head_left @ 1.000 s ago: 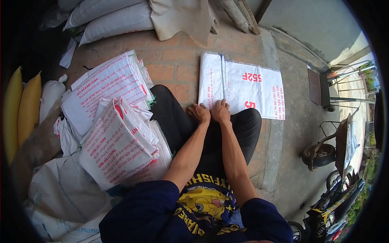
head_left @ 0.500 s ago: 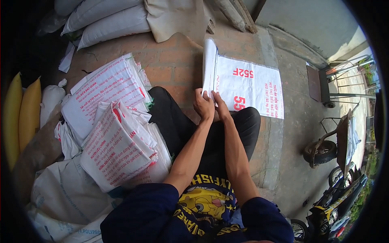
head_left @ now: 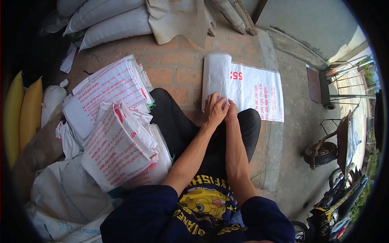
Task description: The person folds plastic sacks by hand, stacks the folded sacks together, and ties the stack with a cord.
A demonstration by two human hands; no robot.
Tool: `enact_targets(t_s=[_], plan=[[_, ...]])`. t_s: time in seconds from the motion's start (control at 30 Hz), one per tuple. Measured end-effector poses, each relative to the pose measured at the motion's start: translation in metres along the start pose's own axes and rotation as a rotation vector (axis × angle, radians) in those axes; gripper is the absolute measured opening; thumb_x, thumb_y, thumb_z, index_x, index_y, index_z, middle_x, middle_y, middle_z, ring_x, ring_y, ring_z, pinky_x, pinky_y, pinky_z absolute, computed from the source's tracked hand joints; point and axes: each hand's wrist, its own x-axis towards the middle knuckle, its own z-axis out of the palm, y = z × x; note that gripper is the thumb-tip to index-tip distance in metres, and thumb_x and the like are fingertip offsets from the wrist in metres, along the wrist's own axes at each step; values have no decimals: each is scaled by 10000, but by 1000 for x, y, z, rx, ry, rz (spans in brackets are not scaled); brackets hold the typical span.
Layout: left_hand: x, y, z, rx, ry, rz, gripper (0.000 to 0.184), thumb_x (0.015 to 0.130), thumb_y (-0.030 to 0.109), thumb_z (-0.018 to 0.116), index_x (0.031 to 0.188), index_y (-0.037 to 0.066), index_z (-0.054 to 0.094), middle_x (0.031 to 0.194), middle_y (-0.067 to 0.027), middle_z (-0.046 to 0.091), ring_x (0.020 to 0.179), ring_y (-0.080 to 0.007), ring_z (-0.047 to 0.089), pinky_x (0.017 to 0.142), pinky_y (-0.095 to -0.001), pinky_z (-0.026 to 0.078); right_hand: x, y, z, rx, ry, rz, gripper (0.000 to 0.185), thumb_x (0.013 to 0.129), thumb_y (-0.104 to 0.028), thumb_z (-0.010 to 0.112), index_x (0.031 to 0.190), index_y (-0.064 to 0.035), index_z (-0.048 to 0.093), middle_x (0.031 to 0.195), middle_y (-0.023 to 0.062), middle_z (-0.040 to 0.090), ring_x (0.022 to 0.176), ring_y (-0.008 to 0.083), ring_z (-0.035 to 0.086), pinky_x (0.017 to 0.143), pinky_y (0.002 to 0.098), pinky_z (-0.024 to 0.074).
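Seated work with a printed sack, clock directions read from the hands. The white sack (head_left: 256,87) lies flat on the brick floor (head_left: 174,60), from 12 to 3 o'clock, with its folded strip (head_left: 217,75) at 12 and its red lettering toward 2. The left hand (head_left: 216,108) rests on the near end of the strip, fingers slightly apart. The right hand (head_left: 231,111) sits just beside it at the sack's near edge, fingers bent and close together; whether they clamp the material cannot be told at this angle. Other printed sacks (head_left: 109,83) are piled at 9 o'clock, filled bags (head_left: 117,26) at 10, and a wheelbarrow (head_left: 343,141) at 4
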Motion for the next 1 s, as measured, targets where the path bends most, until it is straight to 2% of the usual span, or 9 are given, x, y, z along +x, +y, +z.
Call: enact_targets(t_s=[0.1, 0.2, 0.3, 0.37, 0.43, 0.57, 0.77, 0.83, 1.0], plan=[[-27, -20, 15, -20, -215, 46, 349, 806, 201, 635, 1129, 67, 623, 1286, -113, 520, 1175, -330, 475, 956, -484, 358, -26, -35, 8, 137, 105, 71, 578, 919, -469, 456, 1248, 6, 466, 1170, 195, 548, 1091, 323, 526, 927, 473, 427], [-49, -33, 32, 40, -373, 22, 471, 847, 220, 573, 1295, 93, 500, 1409, -112, 423, 1329, -318, 337, 1038, -530, 264, -39, -32, 21, -681, 305, -397, 614, 822, -285, 629, 1285, 66, 431, 1248, 275, 495, 1128, 358, 503, 952, 490, 407], [-51, -39, 35, -25, -444, -15, 540, 861, 268, 544, 1356, 87, 430, 1427, -118, 400, 1373, -315, 270, 1065, -523, 236, -31, 5, 14, -1552, 527, -828, 531, 802, -220, 568, 1228, 86, 483, 1306, 304, 422, 1198, 422, 420, 969, 490, 396], [-56, -50, 39, -20, -404, 10, 534, 852, 284, 553, 1327, 60, 462, 1412, -154, 411, 1354, -332, 301, 1068, -496, 251, -36, -6, 21, -1581, 179, -499, 473, 826, -279, 540, 1120, 90, 566, 1247, 286, 462, 1173, 415, 437, 949, 497, 410], [-59, -57, 42, -6, -291, -14, 496, 853, 255, 552, 1299, 48, 492, 1404, -171, 416, 1341, -338, 322, 1069, -484, 255, -40, -4, 26, -1553, 182, -446, 468, 850, -333, 514, 1031, 87, 615, 1192, 279, 489, 1152, 417, 447, 935, 499, 419], [-54, -54, 37, 73, -102, -217, 361, 835, 76, 556, 1184, -15, 579, 1393, -215, 415, 1300, -397, 363, 1043, -476, 309, -30, -3, 21, -1555, 195, -331, 513, 865, -378, 517, 1066, 86, 600, 1226, 293, 465, 1170, 419, 435, 943, 495, 420], [-48, -48, 30, 146, -174, -460, 631, 777, 131, 666, 1328, 13, 382, 1098, -233, 527, 1048, -412, 496, 887, -477, 415, -16, 2, 16, -1574, 111, -202, 703, 859, -452, 544, 1265, 108, 415, 1356, 418, 266, 1292, 531, 245, 1047, 518, 313], [-47, -60, 41, 55, -116, -788, 558, 723, 156, 700, 1199, -17, 465, 1042, -227, 527, 1013, -424, 510, 866, -464, 429, -15, 5, 15, -1593, 101, -181, 772, 854, -470, 555, 1316, 111, 345, 1368, 452, 209, 1311, 563, 185, 1073, 522, 275], [-41, -79, 36, -14, -141, -841, 302, 643, 195, 672, 875, 11, 614, 865, -211, 659, 853, -364, 631, 805, -432, 491, -19, 5, 13, -1576, 101, -340, 845, 825, -552, 578, 1313, 104, 364, 1317, 453, 292, 1268, 560, 268, 1081, 504, 255]])
